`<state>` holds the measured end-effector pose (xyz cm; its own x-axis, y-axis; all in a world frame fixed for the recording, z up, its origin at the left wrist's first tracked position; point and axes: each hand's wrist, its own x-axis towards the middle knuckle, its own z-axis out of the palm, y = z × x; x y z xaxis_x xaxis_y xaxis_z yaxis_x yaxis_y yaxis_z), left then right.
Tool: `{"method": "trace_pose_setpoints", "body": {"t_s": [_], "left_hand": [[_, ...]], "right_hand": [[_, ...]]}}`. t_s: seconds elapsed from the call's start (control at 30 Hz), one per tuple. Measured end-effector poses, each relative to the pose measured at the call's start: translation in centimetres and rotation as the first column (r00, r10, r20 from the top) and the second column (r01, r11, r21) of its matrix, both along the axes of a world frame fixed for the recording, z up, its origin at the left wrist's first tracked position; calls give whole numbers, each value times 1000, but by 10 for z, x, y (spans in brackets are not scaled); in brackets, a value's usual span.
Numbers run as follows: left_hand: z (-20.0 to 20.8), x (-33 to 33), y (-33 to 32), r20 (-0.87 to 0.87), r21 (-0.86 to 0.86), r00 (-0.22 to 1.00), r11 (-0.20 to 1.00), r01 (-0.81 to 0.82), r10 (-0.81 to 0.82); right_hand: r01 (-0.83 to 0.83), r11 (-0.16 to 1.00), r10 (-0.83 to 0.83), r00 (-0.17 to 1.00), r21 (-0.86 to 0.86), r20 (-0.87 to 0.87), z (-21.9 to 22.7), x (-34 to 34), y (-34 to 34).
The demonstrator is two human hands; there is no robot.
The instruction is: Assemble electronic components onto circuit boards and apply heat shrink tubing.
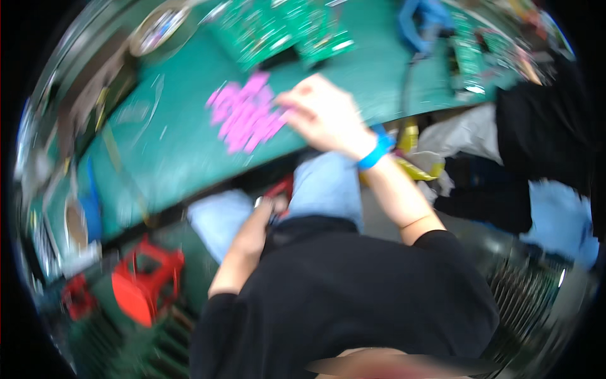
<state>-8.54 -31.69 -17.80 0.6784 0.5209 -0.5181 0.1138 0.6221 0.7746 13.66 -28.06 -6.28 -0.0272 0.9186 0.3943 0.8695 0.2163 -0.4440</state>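
Note:
A loose cluster of small bright pink pieces (pixel 243 114) lies on the green work mat; blur hides their exact kind. My right hand (pixel 325 114), with a blue band (pixel 377 149) round its wrist, reaches over the mat from the right. Its bent fingertips are at the right edge of the pink cluster, too smeared to tell whether they pinch a piece. Down at my lap, between my knees, my left hand (pixel 254 228) is closed round something dark. A red part (pixel 279 188) shows just beyond it, and the object's kind cannot be made out.
Green circuit boards (pixel 271 28) lie at the far side of the green mat (pixel 170 136). A tape roll (pixel 158 28) is far left, a blue tool-like object (pixel 420 25) far right. Red stools (pixel 144 284) stand lower left. A person in dark clothing (pixel 543 126) sits at right.

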Motion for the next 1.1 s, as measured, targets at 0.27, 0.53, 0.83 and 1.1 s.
{"method": "trace_pose_setpoints", "body": {"t_s": [0.27,0.53,0.83,1.1], "left_hand": [[-163,-151,-7,227,546,788,745,384,-573],[-196,-102,6,0,780,778,487,393,-629],[-172,55,42,-535,726,804,346,594,-258],[-29,-15,36,-263,349,928,870,347,-264]], "right_hand": [[-47,998,34,938,-29,-345,7,-4,-5],[-79,984,-20,839,-158,-544,17,0,-9],[20,999,-37,529,-31,-848,-4,-2,-6],[212,929,133,577,305,-806,46,25,-12]]}}
